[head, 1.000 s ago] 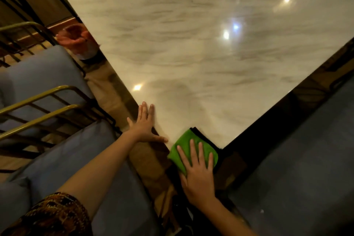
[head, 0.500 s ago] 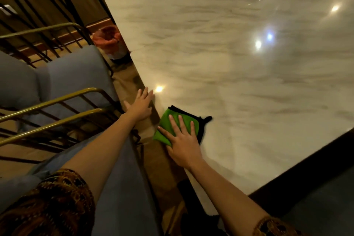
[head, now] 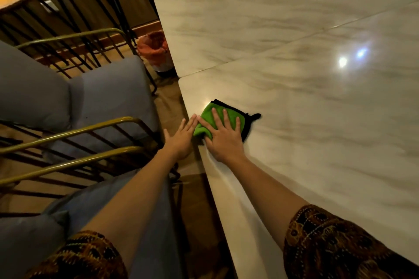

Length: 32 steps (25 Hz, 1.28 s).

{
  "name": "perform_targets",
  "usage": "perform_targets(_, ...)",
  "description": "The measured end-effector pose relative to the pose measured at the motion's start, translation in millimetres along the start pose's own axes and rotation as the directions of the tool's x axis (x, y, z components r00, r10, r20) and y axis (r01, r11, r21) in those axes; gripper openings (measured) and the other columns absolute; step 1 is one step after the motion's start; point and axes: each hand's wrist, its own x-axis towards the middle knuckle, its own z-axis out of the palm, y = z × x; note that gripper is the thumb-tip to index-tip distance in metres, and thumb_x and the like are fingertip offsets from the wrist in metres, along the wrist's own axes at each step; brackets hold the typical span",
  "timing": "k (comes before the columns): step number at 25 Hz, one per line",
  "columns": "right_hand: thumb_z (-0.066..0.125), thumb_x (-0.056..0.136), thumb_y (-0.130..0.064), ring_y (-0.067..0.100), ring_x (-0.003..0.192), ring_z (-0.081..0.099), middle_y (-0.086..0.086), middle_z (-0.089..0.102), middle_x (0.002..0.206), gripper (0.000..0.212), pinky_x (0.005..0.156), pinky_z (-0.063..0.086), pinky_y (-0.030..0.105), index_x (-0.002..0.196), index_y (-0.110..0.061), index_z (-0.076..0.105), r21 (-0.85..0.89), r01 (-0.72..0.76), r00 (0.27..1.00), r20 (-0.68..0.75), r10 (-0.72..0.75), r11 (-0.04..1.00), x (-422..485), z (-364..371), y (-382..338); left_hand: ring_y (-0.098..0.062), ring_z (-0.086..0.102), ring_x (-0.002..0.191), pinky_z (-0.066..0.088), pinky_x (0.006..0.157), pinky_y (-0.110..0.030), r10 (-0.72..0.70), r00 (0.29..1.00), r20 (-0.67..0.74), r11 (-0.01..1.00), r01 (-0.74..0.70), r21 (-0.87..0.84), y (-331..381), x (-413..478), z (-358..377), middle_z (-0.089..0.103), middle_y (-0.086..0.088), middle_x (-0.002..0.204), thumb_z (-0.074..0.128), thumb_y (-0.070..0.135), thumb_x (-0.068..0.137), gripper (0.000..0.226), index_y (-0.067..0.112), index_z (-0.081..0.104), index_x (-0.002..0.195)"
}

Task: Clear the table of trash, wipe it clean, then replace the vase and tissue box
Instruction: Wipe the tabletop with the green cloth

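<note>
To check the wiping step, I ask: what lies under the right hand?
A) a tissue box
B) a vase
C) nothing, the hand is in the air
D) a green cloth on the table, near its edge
D: the right hand presses with straight fingers on the green cloth, which lies on the marble table near its edge.

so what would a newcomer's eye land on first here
The bright green cloth with black trim, pressed flat under the right hand at the left edge of the glossy pale marble table. After that, two sharp light glares further right on the tabletop, and the left hand flat beside the cloth.
</note>
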Motion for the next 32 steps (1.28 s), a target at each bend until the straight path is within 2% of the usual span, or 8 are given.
perform_targets(3, 0.027, 0.097, -0.051, 0.030, 0.147, -0.004, -0.001, -0.002, 0.161, 0.055, 0.113, -0.003, 0.058, 0.148, -0.048, 0.006, 0.019, -0.053, 0.998, -0.016, 0.053, 0.998, 33.6, -3.9, 10.0, -0.019, -0.014, 0.146, -0.002, 0.109, -0.070, -0.002, 0.998, -0.068, 1.000, 0.001, -0.002, 0.5, -0.3, -0.2, -0.014, 0.014, 0.158, 0.043, 0.002, 0.089, 0.085, 0.031, -0.008, 0.150)
perform_targets(6, 0.026, 0.098, -0.051, 0.031, 0.147, -0.004, 0.001, -0.002, 0.161, 0.056, 0.115, 0.000, 0.059, 0.149, -0.044, 0.005, 0.019, -0.085, 0.996, -0.002, 0.085, 0.996, 48.4, -7.8, 11.3, -0.016, 0.001, 0.147, 0.002, 0.114, -0.064, -0.036, 0.957, -0.288, 0.997, 0.015, -0.075, -7.3, 6.9, -10.1, 0.015, 0.006, 0.159, 0.049, 0.010, 0.088, 0.067, 0.023, 0.023, 0.149)
perform_targets(9, 0.026, 0.095, -0.050, 0.034, 0.147, 0.005, 0.004, 0.006, 0.161, 0.059, 0.114, 0.010, 0.060, 0.150, -0.039, 0.012, 0.009, -0.086, 0.994, -0.072, 0.086, 0.996, 19.8, -1.8, 10.8, -0.015, 0.002, 0.147, 0.003, 0.113, -0.064, -0.045, 0.933, -0.356, 0.990, -0.005, -0.139, -21.6, 46.9, -38.9, 0.013, 0.003, 0.159, 0.038, 0.022, 0.097, 0.053, 0.021, 0.025, 0.148)
perform_targets(15, 0.018, 0.091, -0.065, 0.032, 0.144, 0.016, 0.003, 0.020, 0.158, 0.063, 0.112, 0.006, 0.055, 0.148, -0.041, 0.022, -0.002, -0.251, 0.957, -0.152, 0.248, 0.968, -82.0, 30.1, -27.8, -0.021, -0.012, 0.147, -0.001, 0.109, -0.070, -0.020, 0.983, -0.183, 0.997, 0.008, -0.071, -68.4, 166.6, -111.5, -0.008, 0.001, 0.160, 0.032, 0.035, 0.101, 0.059, 0.019, 0.006, 0.151)
perform_targets(20, 0.038, 0.084, -0.057, 0.034, 0.144, 0.017, 0.006, 0.020, 0.158, 0.068, 0.107, 0.017, 0.062, 0.148, -0.040, 0.023, -0.040, -0.290, 0.949, -0.143, 0.282, 0.956, 9.8, 24.6, -43.5, -0.016, -0.003, 0.147, 0.000, 0.109, -0.068, 0.054, 0.992, -0.117, 0.983, -0.073, -0.171, -87.5, 188.4, -111.8, -0.004, 0.005, 0.160, 0.027, 0.036, 0.102, 0.055, 0.022, 0.007, 0.152)
perform_targets(25, 0.033, 0.090, -0.054, 0.034, 0.145, 0.011, 0.003, 0.010, 0.160, 0.063, 0.111, 0.014, 0.062, 0.149, -0.044, 0.013, -0.058, -0.268, 0.960, -0.093, 0.262, 0.962, 122.2, 13.2, -30.7, -0.020, 0.015, 0.146, 0.004, 0.107, -0.070, 0.121, 0.990, -0.076, 0.989, -0.127, -0.081, -100.1, 195.4, -129.0, 0.006, 0.005, 0.160, 0.033, 0.019, 0.100, 0.054, 0.027, 0.017, 0.150)
perform_targets(28, 0.029, 0.093, -0.054, 0.035, 0.146, 0.004, 0.003, 0.002, 0.161, 0.060, 0.112, 0.006, 0.061, 0.149, -0.044, 0.007, -0.073, -0.232, 0.973, -0.037, 0.229, 0.970, 182.3, -0.1, -23.8, -0.028, 0.035, 0.136, 0.019, 0.105, -0.067, 0.120, 0.991, -0.067, 0.993, -0.119, 0.014, -89.8, 196.3, -141.2, 0.024, -0.003, 0.155, 0.038, 0.013, 0.095, 0.046, 0.020, 0.034, 0.141)
perform_targets(32, 0.032, 0.096, -0.050, 0.032, 0.147, -0.006, 0.001, -0.007, 0.161, 0.061, 0.113, -0.002, 0.059, 0.148, -0.045, -0.001, -0.041, -0.196, 0.981, -0.008, 0.196, 0.980, 237.5, -10.8, -22.9, -0.029, 0.057, 0.106, 0.036, 0.094, -0.045, 0.090, 0.981, -0.170, 0.995, -0.080, 0.064, -88.7, 208.4, -155.5, 0.063, -0.007, 0.112, 0.047, 0.011, 0.089, 0.032, 0.020, 0.060, 0.117)
